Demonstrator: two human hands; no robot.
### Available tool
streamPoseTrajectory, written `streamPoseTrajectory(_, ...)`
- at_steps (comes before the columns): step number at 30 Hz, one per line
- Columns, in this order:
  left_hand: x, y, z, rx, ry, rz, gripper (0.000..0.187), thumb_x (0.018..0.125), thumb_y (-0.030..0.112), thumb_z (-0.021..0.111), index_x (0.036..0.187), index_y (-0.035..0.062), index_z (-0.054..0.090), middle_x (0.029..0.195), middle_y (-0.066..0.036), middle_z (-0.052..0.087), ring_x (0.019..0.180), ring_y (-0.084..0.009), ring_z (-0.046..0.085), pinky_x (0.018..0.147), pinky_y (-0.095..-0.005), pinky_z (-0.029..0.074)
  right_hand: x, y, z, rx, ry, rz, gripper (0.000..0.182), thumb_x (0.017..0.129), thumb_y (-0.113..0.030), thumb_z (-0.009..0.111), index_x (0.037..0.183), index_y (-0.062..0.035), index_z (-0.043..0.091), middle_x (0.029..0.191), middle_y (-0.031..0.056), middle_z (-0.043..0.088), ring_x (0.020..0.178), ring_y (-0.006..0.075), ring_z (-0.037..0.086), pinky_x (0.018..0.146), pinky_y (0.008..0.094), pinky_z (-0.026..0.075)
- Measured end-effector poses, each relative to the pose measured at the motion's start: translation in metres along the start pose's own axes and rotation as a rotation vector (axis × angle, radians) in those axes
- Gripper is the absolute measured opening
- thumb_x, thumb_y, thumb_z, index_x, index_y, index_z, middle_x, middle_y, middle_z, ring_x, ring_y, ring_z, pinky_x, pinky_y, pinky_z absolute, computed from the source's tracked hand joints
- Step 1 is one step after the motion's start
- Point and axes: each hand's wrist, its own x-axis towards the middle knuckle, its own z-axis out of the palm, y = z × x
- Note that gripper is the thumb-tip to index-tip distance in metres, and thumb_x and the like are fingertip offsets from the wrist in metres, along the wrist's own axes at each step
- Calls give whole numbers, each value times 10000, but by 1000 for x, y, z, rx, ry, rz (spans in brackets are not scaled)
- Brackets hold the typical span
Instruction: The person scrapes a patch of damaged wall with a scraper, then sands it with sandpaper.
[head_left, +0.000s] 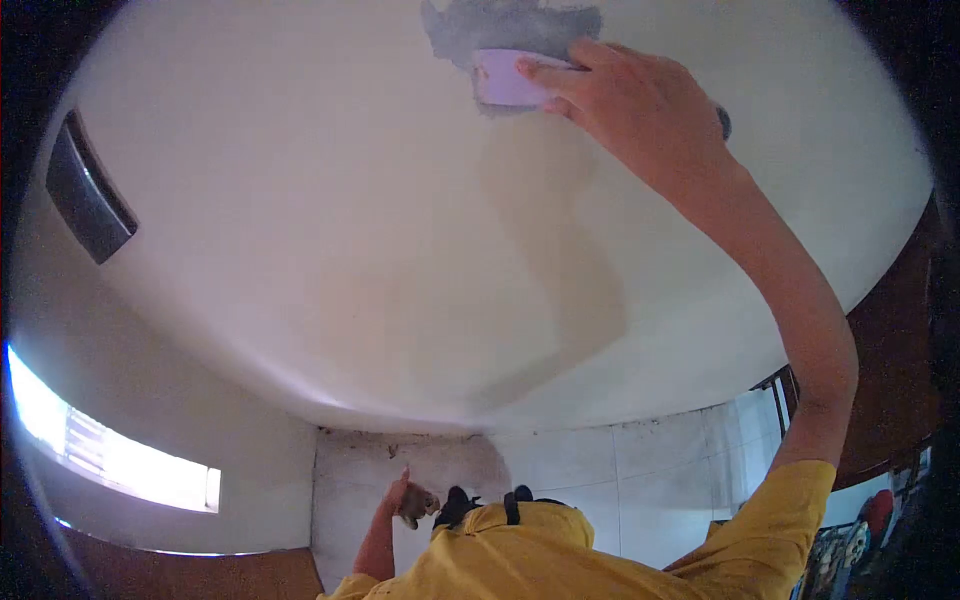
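High on the pale wall (400,180), my right hand (640,105) grips a putty knife (510,80). Its wide, lavender-looking blade lies against the wall, with fingers pressed on it. A dark handle end (724,123) shows past the far side of the hand; the rest of the handle is hidden. Grey filler (510,30) forms an irregular patch above the blade, and a thin grey edge shows around it. Low down, my left hand (412,500) hangs beside my body, thumb out and fingers loosely curled. I see nothing held in it.
A dark rectangular panel (90,190) is fixed on the wall at left. Below it is a bright slatted window (130,465). The tiled floor (570,470) carries a brownish stain near the wall's base. Assorted items (855,545) stand at lower right.
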Motion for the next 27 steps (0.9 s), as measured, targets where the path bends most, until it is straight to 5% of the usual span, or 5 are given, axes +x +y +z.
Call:
streamPoseTrajectory(5,-42,25,24,85,34,27,828,868,722,309,875,-33,649,784,-142,664,695,-261,651,680,-404,549,2,-5,3,16,-39,9,431,811,-317,641,1233,-269,569,842,21,573,755,186,642,609,318,547)
streamPoseTrajectory(9,-4,-6,10,-15,11,15,845,872,724,283,873,-38,646,774,-153,662,693,-282,651,673,-416,549,15,-3,7,31,-72,-3,436,826,-305,627,1254,-274,552,846,21,577,767,190,644,619,317,549)
streamPoseTrajectory(12,-35,12,24,32,-3,-12,844,880,716,272,875,-37,652,784,-152,666,708,-282,650,674,-412,545,13,-3,13,44,103,-74,236,845,-202,585,1079,-192,616,786,44,608,722,226,668,604,367,554)
streamPoseTrajectory(15,-19,3,15,-44,-22,-80,850,869,729,280,875,-31,661,796,-146,673,687,-267,650,663,-404,541,15,-4,7,19,-81,-19,406,850,-289,604,1251,-255,550,856,29,581,786,201,646,633,324,553)
streamPoseTrajectory(27,-25,-5,20,2,18,65,809,861,730,321,925,2,668,815,-127,670,663,-242,642,646,-404,541,31,-11,9,2,-39,-57,411,841,-300,605,1242,-226,557,831,41,589,749,211,654,613,339,556)
